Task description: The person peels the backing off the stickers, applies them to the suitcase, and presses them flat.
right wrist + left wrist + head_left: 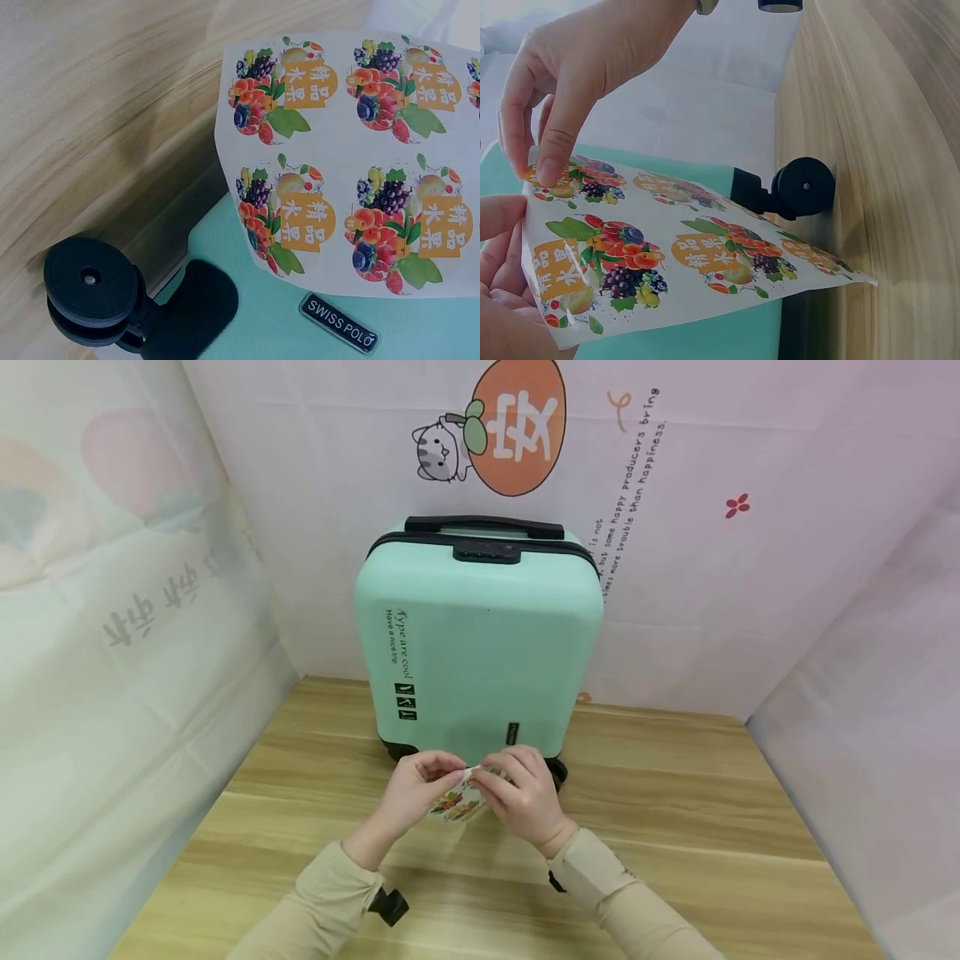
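Both hands hold a thin white sheet (452, 807) printed with fruit pictures and orange labels. In the head view my left hand (408, 793) pinches its upper edge from the left. Close beside it, my right hand (527, 797) pinches the same edge between thumb and fingers. The left wrist view shows the right thumb pressed on a corner of the sheet (667, 240), with the left hand (502, 266) at the neighbouring edge. The sheet hangs down in front of a mint-green suitcase (480, 652). Neither hand shows in the right wrist view, where the sheet (330, 150) fills the upper right.
Upright on the wood-grain table (675, 810), the suitcase has a black top handle (483, 527) and black wheels (91, 289). Printed cloth (675, 568) hangs behind it and at both sides. Dark straps (388, 906) sit at the sleeve cuffs.
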{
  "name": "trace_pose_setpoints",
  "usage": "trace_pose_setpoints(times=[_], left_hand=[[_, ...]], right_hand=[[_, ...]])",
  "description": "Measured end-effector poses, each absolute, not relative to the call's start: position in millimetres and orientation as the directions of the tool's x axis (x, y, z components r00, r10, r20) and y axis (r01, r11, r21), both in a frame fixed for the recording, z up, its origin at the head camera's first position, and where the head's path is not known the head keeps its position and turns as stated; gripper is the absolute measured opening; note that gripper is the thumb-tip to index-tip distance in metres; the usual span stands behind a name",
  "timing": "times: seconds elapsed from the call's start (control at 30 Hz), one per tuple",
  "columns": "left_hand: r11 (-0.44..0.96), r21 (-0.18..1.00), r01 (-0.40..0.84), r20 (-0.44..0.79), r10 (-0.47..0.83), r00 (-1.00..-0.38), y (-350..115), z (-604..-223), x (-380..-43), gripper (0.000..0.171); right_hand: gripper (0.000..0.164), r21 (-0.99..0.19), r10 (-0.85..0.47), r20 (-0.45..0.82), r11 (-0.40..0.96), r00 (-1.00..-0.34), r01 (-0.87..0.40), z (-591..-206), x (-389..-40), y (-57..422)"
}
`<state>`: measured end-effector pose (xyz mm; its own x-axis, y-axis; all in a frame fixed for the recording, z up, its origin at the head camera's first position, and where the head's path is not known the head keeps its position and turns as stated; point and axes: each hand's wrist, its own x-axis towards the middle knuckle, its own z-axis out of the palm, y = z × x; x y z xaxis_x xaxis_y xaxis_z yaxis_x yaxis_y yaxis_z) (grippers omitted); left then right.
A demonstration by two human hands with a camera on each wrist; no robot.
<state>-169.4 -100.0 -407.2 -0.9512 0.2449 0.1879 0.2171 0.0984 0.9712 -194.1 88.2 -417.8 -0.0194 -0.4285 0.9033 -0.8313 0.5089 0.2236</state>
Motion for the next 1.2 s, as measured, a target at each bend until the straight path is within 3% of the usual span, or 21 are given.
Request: trace_pose_setpoints(times=[0.27,0.4,0.7,1.07,1.2], left_hand=[[0.059,0.987,0.153,0.137,0.216,-0.967,-96,-403,-171,0.017],[0.029,0.993,0.113,0.105,0.191,-0.976,-96,-402,-172,0.017],[0.029,0.996,0.084,0.078,0.167,-0.983,-98,-411,-176,0.017],[0.126,0.99,0.067,0.062,0.041,-0.997,-107,-433,-187,0.018],[0.159,0.985,0.063,0.064,0.0,-0.998,-110,-440,-189,0.017]], right_hand=[[0.022,0.292,-0.407,0.91,0.505,0.074,-0.812,-415,-198,89],[0.021,0.292,-0.394,0.915,0.496,0.088,-0.818,-415,-199,89],[0.019,0.269,-0.423,0.905,0.488,0.045,-0.83,-420,-197,90],[0.023,0.205,-0.538,0.842,0.397,-0.045,-0.895,-430,-191,94],[0.006,0.127,-0.565,0.818,0.356,-0.105,-0.926,-433,-188,96]])
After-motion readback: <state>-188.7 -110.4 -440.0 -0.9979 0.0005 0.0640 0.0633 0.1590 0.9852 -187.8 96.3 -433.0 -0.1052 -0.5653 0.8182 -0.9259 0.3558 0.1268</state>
